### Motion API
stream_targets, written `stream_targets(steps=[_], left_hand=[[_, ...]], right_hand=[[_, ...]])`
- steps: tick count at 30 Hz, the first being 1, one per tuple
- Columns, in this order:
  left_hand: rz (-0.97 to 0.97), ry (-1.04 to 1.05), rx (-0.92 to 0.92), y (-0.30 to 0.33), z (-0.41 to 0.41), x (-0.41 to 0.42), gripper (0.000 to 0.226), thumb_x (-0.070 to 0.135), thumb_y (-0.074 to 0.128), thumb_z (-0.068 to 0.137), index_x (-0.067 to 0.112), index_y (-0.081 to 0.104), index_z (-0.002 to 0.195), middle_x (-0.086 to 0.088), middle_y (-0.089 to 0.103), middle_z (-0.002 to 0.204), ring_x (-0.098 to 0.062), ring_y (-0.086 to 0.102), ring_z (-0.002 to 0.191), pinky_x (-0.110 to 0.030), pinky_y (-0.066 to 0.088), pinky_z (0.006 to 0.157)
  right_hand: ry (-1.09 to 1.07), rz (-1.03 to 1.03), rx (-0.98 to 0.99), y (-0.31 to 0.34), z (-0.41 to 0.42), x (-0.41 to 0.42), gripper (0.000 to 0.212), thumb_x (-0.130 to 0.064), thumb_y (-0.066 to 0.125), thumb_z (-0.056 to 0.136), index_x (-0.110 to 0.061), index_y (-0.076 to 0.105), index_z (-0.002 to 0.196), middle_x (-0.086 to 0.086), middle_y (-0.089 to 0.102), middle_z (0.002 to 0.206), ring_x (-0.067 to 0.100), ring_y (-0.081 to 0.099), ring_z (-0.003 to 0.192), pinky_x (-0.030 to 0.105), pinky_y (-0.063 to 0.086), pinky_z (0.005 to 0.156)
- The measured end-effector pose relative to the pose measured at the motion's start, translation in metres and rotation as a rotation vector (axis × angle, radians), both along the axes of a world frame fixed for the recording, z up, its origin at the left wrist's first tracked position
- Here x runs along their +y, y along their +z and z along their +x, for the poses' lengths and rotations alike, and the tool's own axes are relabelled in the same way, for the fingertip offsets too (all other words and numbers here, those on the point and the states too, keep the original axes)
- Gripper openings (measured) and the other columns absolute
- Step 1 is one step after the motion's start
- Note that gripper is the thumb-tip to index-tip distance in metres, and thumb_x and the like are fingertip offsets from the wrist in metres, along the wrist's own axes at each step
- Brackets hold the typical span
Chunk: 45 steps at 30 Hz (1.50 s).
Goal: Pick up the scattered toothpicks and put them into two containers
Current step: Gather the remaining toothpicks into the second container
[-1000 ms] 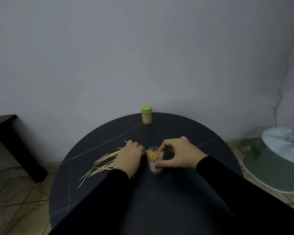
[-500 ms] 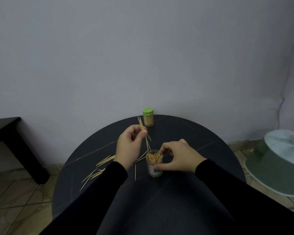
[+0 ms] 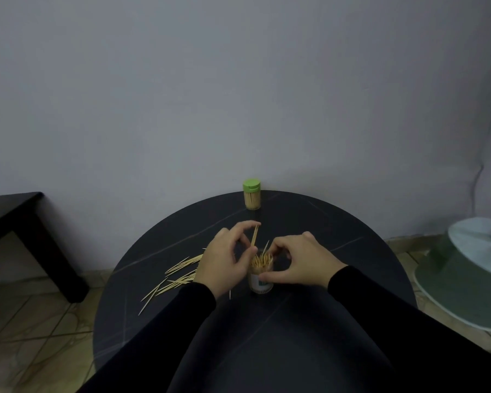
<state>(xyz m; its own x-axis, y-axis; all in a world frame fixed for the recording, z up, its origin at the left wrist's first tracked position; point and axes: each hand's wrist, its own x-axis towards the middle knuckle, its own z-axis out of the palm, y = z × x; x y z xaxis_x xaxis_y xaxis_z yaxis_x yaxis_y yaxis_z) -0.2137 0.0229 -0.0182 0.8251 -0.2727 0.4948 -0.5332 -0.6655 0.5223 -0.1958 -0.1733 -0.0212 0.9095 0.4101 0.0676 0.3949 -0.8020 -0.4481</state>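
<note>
You are looking forward and down from one head-worn wide-angle camera, sitting close over the round bench (image 3: 352,251), facing the wall (image 3: 238,80).

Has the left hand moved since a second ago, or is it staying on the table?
Yes. The left hand has lifted off the loose toothpicks and swung right, to the open container, pinching a few toothpicks at its mouth.

Round dark table (image 3: 323,228) centre, against the wall; green-lidded toothpick jar (image 3: 251,194) on its far edge. Open clear toothpick jar (image 3: 260,275) stands nearer, between left hand (image 3: 224,263) and right hand (image 3: 301,263). Loose wooden toothpicks (image 3: 173,279) lie left of it; dark side table (image 3: 17,219) on floor far left, pale green tub (image 3: 465,276) right.
</note>
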Motion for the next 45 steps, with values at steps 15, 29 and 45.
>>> stream_targets(steps=[15,29,45], left_hand=[[0.187,0.052,-0.236,-0.009,-0.004,0.012,0.017,0.035,0.063,0.086,0.031,0.066,0.103,0.022,0.058,0.082,0.0,0.048,0.081,-0.021,0.046,0.065],[0.562,-0.134,-0.093,0.011,-0.012,0.004,0.067,0.036,0.022,0.079,0.028,0.041,0.143,0.015,0.036,0.15,-0.015,0.035,0.12,-0.034,0.036,0.099],[0.682,0.314,0.559,0.008,-0.002,0.036,0.068,0.067,0.063,0.074,0.024,0.052,0.125,0.002,0.054,0.119,-0.015,0.054,0.105,-0.033,0.048,0.092]], right_hand=[[-0.009,-0.017,0.025,0.003,-0.002,0.0,0.047,-0.08,0.061,0.06,-0.044,0.055,0.089,-0.022,0.059,0.088,0.008,0.046,0.094,0.037,0.044,0.09],[-0.02,-0.014,-0.01,0.0,-0.002,0.001,0.056,-0.085,0.058,0.056,-0.041,0.054,0.092,-0.022,0.055,0.081,0.011,0.049,0.091,0.039,0.045,0.091],[0.0,-0.026,-0.011,0.013,-0.014,0.01,0.047,-0.067,0.068,0.07,-0.033,0.06,0.101,-0.019,0.058,0.092,0.0,0.041,0.083,0.025,0.03,0.079]])
